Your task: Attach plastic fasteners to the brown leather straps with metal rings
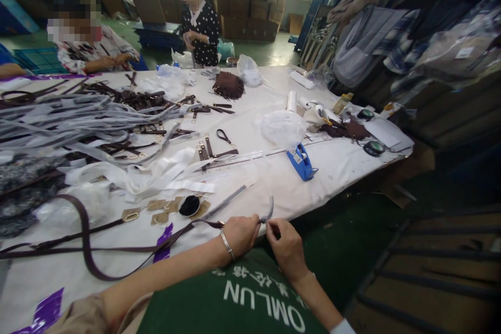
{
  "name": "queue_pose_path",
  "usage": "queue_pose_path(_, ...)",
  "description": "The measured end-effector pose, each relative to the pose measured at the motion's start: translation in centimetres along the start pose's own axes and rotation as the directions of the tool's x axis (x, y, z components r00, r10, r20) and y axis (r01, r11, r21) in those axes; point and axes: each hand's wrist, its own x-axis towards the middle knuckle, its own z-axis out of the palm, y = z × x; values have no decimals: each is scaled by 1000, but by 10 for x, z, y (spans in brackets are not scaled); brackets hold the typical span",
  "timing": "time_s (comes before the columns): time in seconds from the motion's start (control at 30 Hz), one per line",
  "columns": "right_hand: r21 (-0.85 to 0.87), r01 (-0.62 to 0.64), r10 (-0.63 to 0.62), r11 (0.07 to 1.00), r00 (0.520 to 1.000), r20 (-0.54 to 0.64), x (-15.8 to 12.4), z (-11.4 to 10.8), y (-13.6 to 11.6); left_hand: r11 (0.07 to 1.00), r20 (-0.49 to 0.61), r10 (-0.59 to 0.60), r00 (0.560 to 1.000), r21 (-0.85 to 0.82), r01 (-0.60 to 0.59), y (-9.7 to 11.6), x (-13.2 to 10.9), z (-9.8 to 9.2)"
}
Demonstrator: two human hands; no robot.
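My left hand (243, 235) is closed around the end of a dark brown leather strap (84, 224), beside its gold clasp. The rest of the strap loops away over the table to the left. Just right of it, my right hand (285, 248) is pinched at the table's front edge, fingertips almost meeting the left ones. Between the hands a grey wrapping strip (271, 207) sticks up; what exactly the right fingertips grip is hidden. Another grey wrapped piece (227, 202) lies just beyond. Close by is a small white dish of black material (189, 206) among tan paper tags (159, 217).
Grey-wrapped straps (78, 120) pile up at the left. A blue tape dispenser (302, 163) stands right of centre, near a clear plastic bag (282, 128). Brown fringed pieces (228, 85) lie farther back. Two people work across the table; hanging bags (364, 42) line the right.
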Motion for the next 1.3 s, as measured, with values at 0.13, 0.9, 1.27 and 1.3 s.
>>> queue_pose_path(0.13,-39,66,-65,997,998,26,4,5,-5,932,-3,-72,997,-356,66,-4,7,9)
queue_pose_path(0.9,579,-497,414,646,866,282,13,31,-11,787,149,137,979,-617,-16,-61,-18,0)
queue_pose_path(1.27,512,-473,338,717,879,338,0,36,-17,834,100,-27,995,-546,77,-48,-19,11)
queue_pose_path(1.3,517,-488,356,703,871,338,0,36,-17,913,60,-14,998,-406,38,-46,-19,11)
